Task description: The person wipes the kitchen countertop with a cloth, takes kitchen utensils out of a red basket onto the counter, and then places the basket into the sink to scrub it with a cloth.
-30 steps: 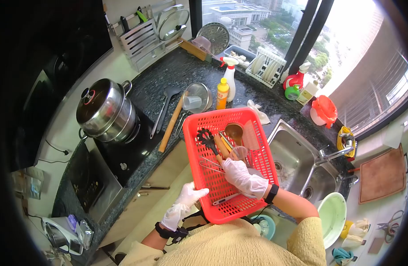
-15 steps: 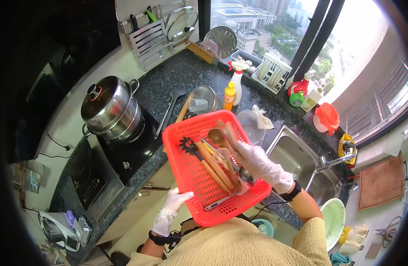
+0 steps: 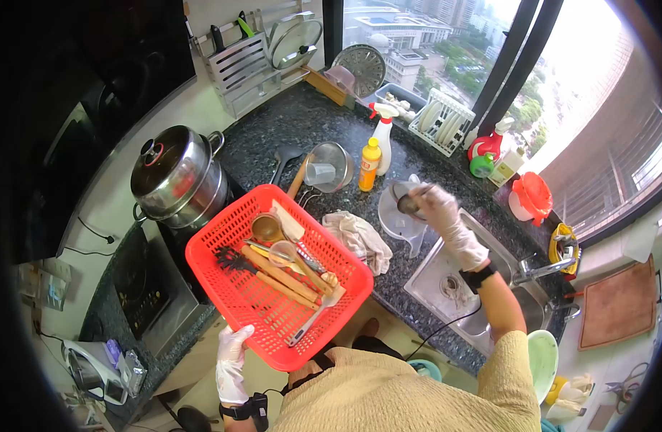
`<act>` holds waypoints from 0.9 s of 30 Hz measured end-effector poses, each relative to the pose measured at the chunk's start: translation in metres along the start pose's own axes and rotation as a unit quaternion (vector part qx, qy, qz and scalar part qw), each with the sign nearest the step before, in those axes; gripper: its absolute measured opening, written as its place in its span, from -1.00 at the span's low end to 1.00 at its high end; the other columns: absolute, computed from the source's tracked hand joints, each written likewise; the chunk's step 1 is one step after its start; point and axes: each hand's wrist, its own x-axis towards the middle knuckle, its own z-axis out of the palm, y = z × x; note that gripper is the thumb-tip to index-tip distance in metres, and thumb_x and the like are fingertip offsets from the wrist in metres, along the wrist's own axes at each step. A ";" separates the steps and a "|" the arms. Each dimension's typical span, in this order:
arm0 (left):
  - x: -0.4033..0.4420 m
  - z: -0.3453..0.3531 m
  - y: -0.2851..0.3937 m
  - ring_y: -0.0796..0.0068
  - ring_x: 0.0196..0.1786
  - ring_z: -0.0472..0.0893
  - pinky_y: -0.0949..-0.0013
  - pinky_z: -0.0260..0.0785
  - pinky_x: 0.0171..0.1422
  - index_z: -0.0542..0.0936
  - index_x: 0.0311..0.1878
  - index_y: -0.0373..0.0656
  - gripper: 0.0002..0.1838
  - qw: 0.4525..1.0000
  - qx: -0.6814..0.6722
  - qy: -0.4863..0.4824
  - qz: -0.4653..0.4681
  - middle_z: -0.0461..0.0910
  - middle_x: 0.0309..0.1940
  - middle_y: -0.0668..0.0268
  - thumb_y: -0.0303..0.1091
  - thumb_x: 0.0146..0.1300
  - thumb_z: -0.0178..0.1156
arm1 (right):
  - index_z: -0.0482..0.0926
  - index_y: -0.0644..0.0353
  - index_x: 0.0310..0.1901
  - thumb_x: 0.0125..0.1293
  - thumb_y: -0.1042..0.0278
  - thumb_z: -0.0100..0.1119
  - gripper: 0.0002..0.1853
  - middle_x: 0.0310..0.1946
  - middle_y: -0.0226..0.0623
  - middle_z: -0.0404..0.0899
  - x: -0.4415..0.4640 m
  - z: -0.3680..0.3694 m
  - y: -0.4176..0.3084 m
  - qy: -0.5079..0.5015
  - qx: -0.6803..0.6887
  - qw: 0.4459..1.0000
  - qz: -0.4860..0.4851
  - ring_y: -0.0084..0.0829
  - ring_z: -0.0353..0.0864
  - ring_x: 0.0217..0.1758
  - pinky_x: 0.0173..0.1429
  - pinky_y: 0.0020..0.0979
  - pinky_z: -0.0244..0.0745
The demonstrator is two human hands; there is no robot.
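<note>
Basket [image 3: 214,279] stays gripped at its near rim by your gloved left hand [image 3: 232,366], utensils [image 3: 280,277] inside; that rim juts past the counter [image 3: 399,282]. Cloth [image 3: 359,241] lies just beside the basket's right edge, with a strip of counter between cloth and sink [image 3: 446,288]. Your gloved right hand [image 3: 446,219] closes around 1 dark round utensil [image 3: 408,207], above a clear plastic piece [image 3: 395,227] near the sink's left edge

right hand [image 3: 446,219]: blurred | held utensil [image 3: 408,206]: blurred (type unclear) | hob [image 3: 175,250]: partly behind basket [image 3: 213,298]
</note>
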 end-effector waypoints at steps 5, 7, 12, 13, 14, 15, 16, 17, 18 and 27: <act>-0.006 -0.003 -0.008 0.39 -0.21 0.67 0.29 0.58 -0.08 0.54 0.04 -0.29 -0.65 0.999 -0.019 0.049 0.008 0.65 -0.18 0.23 -0.53 0.14 0.23 | 0.54 0.06 -0.31 0.12 0.41 0.15 -0.92 -0.46 -0.32 0.54 -0.027 0.065 0.042 -0.166 -0.186 0.948 -0.196 -0.28 0.62 -0.34 -0.29 -0.28 0.52; -0.009 0.000 -0.010 0.39 -0.21 0.67 0.27 0.59 -0.09 0.55 0.03 -0.28 -0.66 0.997 -0.035 0.063 0.008 0.65 -0.18 0.23 -0.54 0.14 0.23 | 0.49 0.05 -0.26 0.13 0.39 0.13 -0.87 -0.40 -0.36 0.53 -0.039 0.079 0.048 -0.181 -0.229 0.922 -0.255 -0.31 0.62 -0.31 -0.29 -0.29 0.49; -0.015 0.003 -0.018 0.38 -0.21 0.67 0.26 0.60 -0.10 0.56 0.00 -0.27 -0.67 0.996 -0.052 0.078 -0.007 0.65 -0.19 0.23 -0.55 0.12 0.21 | 0.43 0.01 -0.23 0.17 0.35 0.07 -0.88 -0.35 -0.39 0.48 -0.047 0.103 0.064 -0.215 -0.254 0.910 -0.248 -0.37 0.59 -0.31 -0.27 -0.34 0.46; -0.015 0.004 -0.019 0.38 -0.21 0.67 0.26 0.60 -0.10 0.56 0.00 -0.27 -0.68 0.996 -0.052 0.079 -0.007 0.65 -0.19 0.23 -0.55 0.13 0.21 | 0.42 0.00 -0.24 0.18 0.36 0.05 -0.89 -0.35 -0.40 0.47 -0.047 0.107 0.066 -0.226 -0.255 0.909 -0.241 -0.40 0.58 -0.31 -0.26 -0.36 0.46; -0.016 0.004 -0.020 0.38 -0.21 0.67 0.26 0.60 -0.10 0.56 0.00 -0.27 -0.68 0.995 -0.051 0.081 -0.006 0.64 -0.19 0.23 -0.54 0.13 0.21 | 0.43 0.00 -0.25 0.18 0.35 0.05 -0.90 -0.34 -0.40 0.47 -0.046 0.110 0.069 -0.220 -0.263 0.913 -0.223 -0.39 0.58 -0.31 -0.27 -0.34 0.45; -0.017 0.004 -0.021 0.38 -0.21 0.66 0.26 0.60 -0.10 0.56 0.00 -0.27 -0.68 0.995 -0.052 0.083 -0.006 0.64 -0.19 0.23 -0.54 0.13 0.20 | 0.43 0.00 -0.26 0.18 0.34 0.06 -0.91 -0.34 -0.40 0.47 -0.044 0.113 0.072 -0.215 -0.271 0.916 -0.205 -0.39 0.58 -0.31 -0.27 -0.32 0.44; -0.018 0.005 -0.021 0.37 -0.21 0.66 0.26 0.60 -0.10 0.56 0.00 -0.27 -0.68 0.995 -0.051 0.084 -0.007 0.64 -0.19 0.23 -0.54 0.13 0.20 | 0.44 0.00 -0.27 0.18 0.34 0.07 -0.91 -0.34 -0.41 0.47 -0.042 0.116 0.074 -0.210 -0.279 0.918 -0.187 -0.38 0.58 -0.30 -0.27 -0.31 0.43; -0.019 0.006 -0.021 0.37 -0.21 0.66 0.26 0.60 -0.09 0.55 0.00 -0.27 -0.68 0.995 -0.050 0.084 -0.008 0.64 -0.19 0.23 -0.53 0.14 0.20 | 0.44 0.00 -0.28 0.18 0.33 0.08 -0.92 -0.34 -0.41 0.47 -0.041 0.117 0.077 -0.206 -0.287 0.920 -0.168 -0.37 0.59 -0.30 -0.27 -0.29 0.42; -0.019 0.007 -0.022 0.37 -0.21 0.66 0.26 0.60 -0.09 0.55 0.00 -0.27 -0.68 0.995 -0.050 0.085 -0.009 0.64 -0.18 0.23 -0.53 0.14 0.20 | 0.45 0.00 -0.30 0.18 0.31 0.10 -0.93 -0.34 -0.40 0.48 -0.038 0.121 0.077 -0.212 -0.299 0.921 -0.134 -0.37 0.57 -0.29 -0.27 -0.29 0.39; -0.016 0.011 -0.027 0.35 -0.10 0.64 0.22 0.53 0.04 0.51 0.07 -0.31 -0.61 0.995 -0.037 0.086 -0.023 0.62 -0.13 0.19 -0.49 0.13 0.22 | 0.54 0.05 -0.24 0.19 0.39 0.07 -0.88 -0.24 -0.32 0.54 -0.018 0.141 0.075 -0.134 -0.302 0.943 -0.051 -0.28 0.57 -0.19 -0.19 -0.22 0.41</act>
